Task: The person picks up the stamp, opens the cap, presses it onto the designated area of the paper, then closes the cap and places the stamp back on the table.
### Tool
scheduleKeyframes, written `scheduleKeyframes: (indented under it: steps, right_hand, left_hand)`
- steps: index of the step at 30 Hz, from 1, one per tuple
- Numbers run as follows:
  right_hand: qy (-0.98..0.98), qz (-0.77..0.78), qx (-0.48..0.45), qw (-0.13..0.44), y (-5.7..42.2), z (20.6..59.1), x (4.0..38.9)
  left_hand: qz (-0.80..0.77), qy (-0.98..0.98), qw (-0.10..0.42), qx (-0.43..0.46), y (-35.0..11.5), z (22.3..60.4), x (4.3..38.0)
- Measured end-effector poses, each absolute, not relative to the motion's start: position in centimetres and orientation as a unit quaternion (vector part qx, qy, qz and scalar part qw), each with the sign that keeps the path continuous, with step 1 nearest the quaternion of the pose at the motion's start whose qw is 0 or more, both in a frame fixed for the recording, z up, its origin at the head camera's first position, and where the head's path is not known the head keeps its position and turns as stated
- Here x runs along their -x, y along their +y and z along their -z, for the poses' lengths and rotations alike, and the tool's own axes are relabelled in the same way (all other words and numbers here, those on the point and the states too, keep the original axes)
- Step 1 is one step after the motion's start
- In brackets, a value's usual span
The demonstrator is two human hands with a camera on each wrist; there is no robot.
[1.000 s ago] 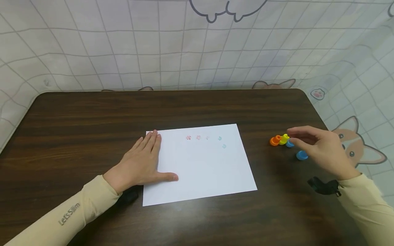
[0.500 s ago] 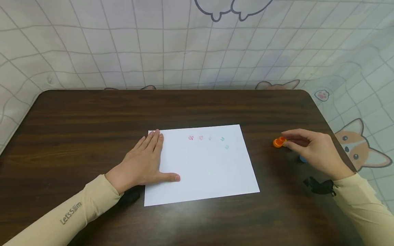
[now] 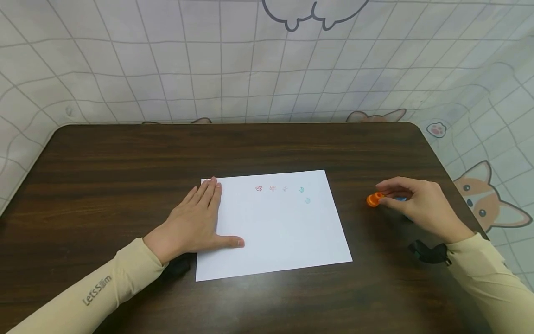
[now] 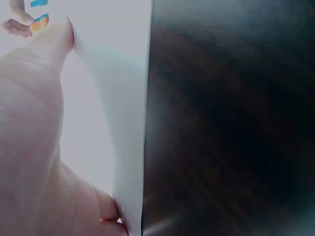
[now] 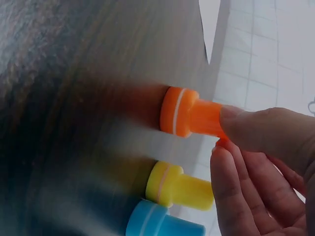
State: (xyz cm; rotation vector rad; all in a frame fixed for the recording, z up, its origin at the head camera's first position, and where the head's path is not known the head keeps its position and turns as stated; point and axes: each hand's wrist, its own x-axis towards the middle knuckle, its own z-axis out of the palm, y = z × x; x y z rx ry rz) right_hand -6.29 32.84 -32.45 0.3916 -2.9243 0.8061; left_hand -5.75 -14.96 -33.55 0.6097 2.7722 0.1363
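My left hand (image 3: 189,222) lies flat on the left part of a white sheet of paper (image 3: 279,232), thumb spread out over it. Small red and teal stamped prints (image 3: 272,188) run along the sheet's upper part. To the right of the paper, my right hand (image 3: 421,206) pinches the narrow handle of an orange toy stamp (image 5: 179,113) between thumb and fingers. The stamp stands with its wide end at the tabletop. Beside it, in the right wrist view, are a yellow stamp (image 5: 167,184) and a blue stamp (image 5: 150,219), mostly hidden by the hand in the head view.
The dark wood-grain table (image 3: 125,153) has rounded far corners. A white grid-patterned cloth (image 3: 233,60) with cartoon dogs hangs behind it and along the right side. Dark wrist straps sit under both of the person's wrists.
My right hand has moved left from over the blue stamps to the orange one and now pinches its handle. The left hand stays flat on the paper.
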Motion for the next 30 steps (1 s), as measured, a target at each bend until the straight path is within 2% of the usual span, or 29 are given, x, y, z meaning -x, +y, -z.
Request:
scheduleKeyframes:
  steps: [30]
  right_hand:
    - [-0.959, -0.259, -0.111, 0.018, 31.7, 33.5, 5.9]
  left_hand:
    - [-0.049, 0.965, 0.149, -0.211, -15.0, 33.8, 5.8]
